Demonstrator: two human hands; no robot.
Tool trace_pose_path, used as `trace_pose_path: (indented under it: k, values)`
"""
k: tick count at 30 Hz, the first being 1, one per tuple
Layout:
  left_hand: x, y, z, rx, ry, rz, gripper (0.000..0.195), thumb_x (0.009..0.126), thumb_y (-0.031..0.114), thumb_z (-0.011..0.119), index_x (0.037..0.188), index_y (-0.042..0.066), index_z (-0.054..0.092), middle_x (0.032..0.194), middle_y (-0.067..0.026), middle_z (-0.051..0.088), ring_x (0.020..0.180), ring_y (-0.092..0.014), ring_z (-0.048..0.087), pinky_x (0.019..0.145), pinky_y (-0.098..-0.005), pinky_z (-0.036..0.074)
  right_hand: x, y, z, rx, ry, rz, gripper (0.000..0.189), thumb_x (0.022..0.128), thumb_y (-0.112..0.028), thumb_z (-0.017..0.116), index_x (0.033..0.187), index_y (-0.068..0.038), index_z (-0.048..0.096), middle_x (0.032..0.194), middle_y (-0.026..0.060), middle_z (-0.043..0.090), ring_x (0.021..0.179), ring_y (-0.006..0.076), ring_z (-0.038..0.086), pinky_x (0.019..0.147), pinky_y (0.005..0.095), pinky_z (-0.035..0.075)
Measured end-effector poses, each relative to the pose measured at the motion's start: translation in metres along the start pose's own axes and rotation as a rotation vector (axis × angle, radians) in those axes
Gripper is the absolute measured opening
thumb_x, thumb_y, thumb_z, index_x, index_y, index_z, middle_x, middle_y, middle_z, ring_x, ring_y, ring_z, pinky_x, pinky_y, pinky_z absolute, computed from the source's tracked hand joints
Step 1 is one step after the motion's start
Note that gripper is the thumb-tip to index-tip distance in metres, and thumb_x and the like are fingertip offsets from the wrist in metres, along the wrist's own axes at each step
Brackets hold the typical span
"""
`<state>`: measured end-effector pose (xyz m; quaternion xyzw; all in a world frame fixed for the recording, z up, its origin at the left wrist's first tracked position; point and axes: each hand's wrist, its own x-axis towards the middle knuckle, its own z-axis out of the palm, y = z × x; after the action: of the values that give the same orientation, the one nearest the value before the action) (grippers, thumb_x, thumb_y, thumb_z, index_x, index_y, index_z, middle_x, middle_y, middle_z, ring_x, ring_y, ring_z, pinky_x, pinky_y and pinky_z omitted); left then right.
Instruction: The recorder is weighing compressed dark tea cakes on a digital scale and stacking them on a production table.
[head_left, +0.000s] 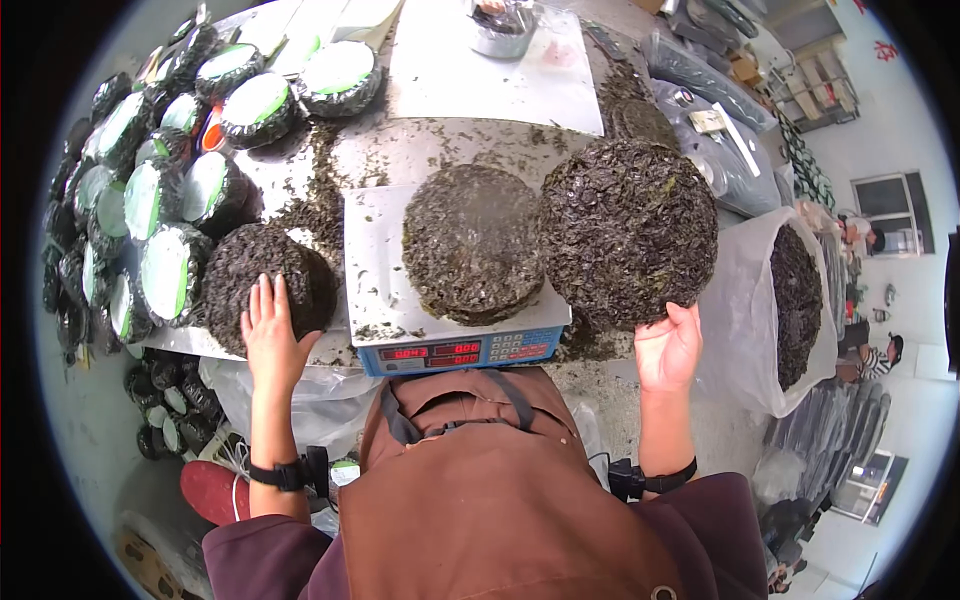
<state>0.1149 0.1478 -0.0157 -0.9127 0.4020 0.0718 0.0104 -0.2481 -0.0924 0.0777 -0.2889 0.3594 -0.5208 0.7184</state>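
Observation:
My left hand (274, 341) lies flat on a stack of round, dark dried seaweed cakes (300, 262), fingers stretched out and holding nothing. With thumb and fingers, my right hand (669, 346) grips the near edge of a large round dried seaweed cake (630, 232), its face tilted up towards me. Between the hands, a blue digital scale (457, 356) with a lit red display stands at the table edge. A smaller stack of pressed seaweed discs (474, 244) sits on its metal pan (375, 255). The held cake partly covers the pan's right side.
Many plastic-wrapped seaweed packs (176, 274) with pale labels are piled at left. Seaweed crumbs litter the table (360, 154). A white sheet (435, 82) carries a metal bowl (502, 37). At right, a plastic bag (739, 300) holds more seaweed. Other people (877, 356) appear farther right.

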Motion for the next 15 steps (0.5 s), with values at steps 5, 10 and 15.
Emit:
trace_pose_path:
  k: [5,10,15]
  values:
    - [-0.001,-0.022,0.012,-0.078,0.146,0.093,0.082,0.065,0.017,0.078,0.137,0.010,0.040,0.143,-0.0121,0.038,0.131,-0.028,0.036,0.105,-0.0424,0.029,-0.001,0.010,0.012,-0.031,0.033,0.011,0.049,0.081,0.003,0.045,0.129,-0.007,0.043,0.125,0.0090,0.054,0.116,0.0259,0.052,0.099,0.0461,0.042]
    - [-0.005,-0.040,0.017,-0.244,0.241,0.103,0.072,0.068,0.015,0.076,0.132,0.005,0.045,0.141,-0.0151,0.040,0.130,-0.032,0.037,0.106,-0.0410,0.031,-0.007,0.024,0.026,-0.049,-0.030,-0.071,0.051,0.081,0.003,0.047,0.130,-0.007,0.043,0.125,0.0088,0.053,0.115,0.0251,0.051,0.098,0.0438,0.042]
    - [-0.006,-0.036,0.032,-0.232,0.260,0.105,0.054,0.078,0.011,0.066,0.127,-0.002,0.047,0.137,-0.0194,0.043,0.129,-0.034,0.038,0.106,-0.0401,0.032,-0.016,0.050,0.033,-0.669,-0.107,-0.554,0.045,0.082,0.005,0.042,0.127,0.004,0.045,0.126,0.0122,0.053,0.117,0.0217,0.050,0.100,0.0374,0.039]
